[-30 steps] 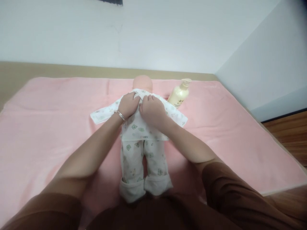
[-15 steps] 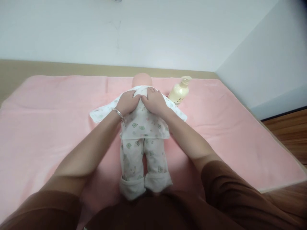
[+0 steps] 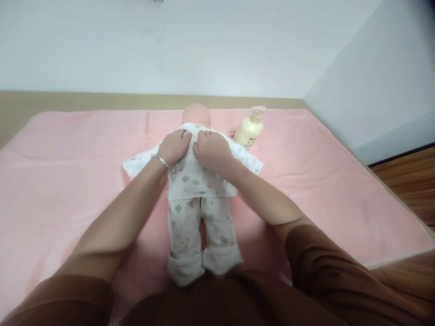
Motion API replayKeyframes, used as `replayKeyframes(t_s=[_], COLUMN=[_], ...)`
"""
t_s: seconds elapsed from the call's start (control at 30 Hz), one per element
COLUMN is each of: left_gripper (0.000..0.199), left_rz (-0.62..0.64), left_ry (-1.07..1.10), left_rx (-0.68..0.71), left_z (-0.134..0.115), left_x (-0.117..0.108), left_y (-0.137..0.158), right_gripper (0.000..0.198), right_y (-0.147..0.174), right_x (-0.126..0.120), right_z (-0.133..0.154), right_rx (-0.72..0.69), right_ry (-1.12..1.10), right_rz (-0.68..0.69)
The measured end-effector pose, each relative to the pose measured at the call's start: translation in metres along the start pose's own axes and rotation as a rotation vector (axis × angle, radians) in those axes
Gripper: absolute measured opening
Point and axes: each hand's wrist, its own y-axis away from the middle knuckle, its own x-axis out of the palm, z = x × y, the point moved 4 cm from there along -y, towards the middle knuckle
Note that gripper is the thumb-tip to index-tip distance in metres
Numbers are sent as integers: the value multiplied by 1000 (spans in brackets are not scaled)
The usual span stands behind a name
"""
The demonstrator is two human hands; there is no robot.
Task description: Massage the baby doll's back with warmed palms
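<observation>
Compared with half a second ago, when both hands lay flatter along the chest of the doll (image 3: 196,114), the right hand (image 3: 213,151) is now more bunched, its fingers bent in near the collar of the printed white shirt (image 3: 193,183). The left hand (image 3: 175,147) rests beside it on the other half of the chest, fingers close together and slightly bent; a narrow strip of cloth shows between the two hands. Whether either hand pinches the fabric, I cannot tell. The whole scene sits a little further left in view, while the doll and the pump bottle (image 3: 249,132) keep their places relative to each other.

The doll lies stretched out near the middle of a pink mat (image 3: 333,181), its bald head away from the person, shirt sleeves spread to both sides, the matching trousers (image 3: 185,226) with turned-up cuffs pointing toward the person. The cream-coloured bottle stands beside the shirt sleeve on the right. The mat, faintly creased, covers most of a tan table (image 3: 20,108), whose bare edge shows along the back. Behind rises a pale wall (image 3: 217,54) with faint marks, meeting another wall (image 3: 374,77) at the right; below that is brown wood-grain (image 3: 408,176).
</observation>
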Motion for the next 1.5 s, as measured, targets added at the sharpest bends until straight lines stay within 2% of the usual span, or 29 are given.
replayKeyframes(t_s=[0.07, 0.13, 0.23, 0.33, 0.47, 0.53, 0.6, 0.67, 0.73, 0.83, 0.9, 1.1, 1.2, 1.3, 1.43, 1.5], left_gripper=[40, 38, 33, 31, 35, 37, 39, 41, 41, 37, 33, 34, 33, 30, 30, 31], left_rz=[-49, -70, -8, 58, 63, 46, 13, -33, -63, -50, -48, -67, -104, -131, -159, -167], left_ry=[-85, -238, -412, -372, -259, -310, -421, -498, -506, -442, -358, -103, -44, -21, -16, -18], left_rx=[48, 182, 317, 235, 114, 155, 256, 345, 380, 343, 291, 127, 76, 55, 73, 78], left_z=[-3, -15, -36, -41, -23, -14, -13, -18, -26, -32, -28, -1, 1, -2, -5, -5], left_x=[3, 5, 3, -5, -8, -2, 5, 10, 10, 6, 4, 10, 12, 13, 13, 13], left_y=[3, 13, 32, 36, 17, 8, 6, 12, 22, 29, 25, -3, -6, -2, 1, 1], right_gripper=[36, 40, 53, 60, 54, 50, 47, 46, 48, 57, 59, 51, 47, 43, 47, 50], right_y=[-4, -11, -21, -20, -4, 4, 5, -1, -11, -22, -23, 3, 9, -1, -18, -21], right_x=[-1, 0, 4, 6, 3, 2, 1, 2, 4, 7, 6, 1, 0, 3, 7, 8], right_z=[-6, -18, -35, -36, -12, 0, 4, -2, -16, -34, -34, -1, 8, -3, -28, -33], right_rx=[17, 87, 198, 200, 131, 86, 39, 19, 64, 158, 167, 83, 8, 17, 188, 218], right_ry=[-45, -132, -223, -190, -14, 42, 52, 8, -86, -209, -203, 32, 94, -25, -222, -248], right_rz=[20, 60, 121, 118, 66, 39, 18, 20, 54, 114, 115, 21, -14, -7, 23, 21])
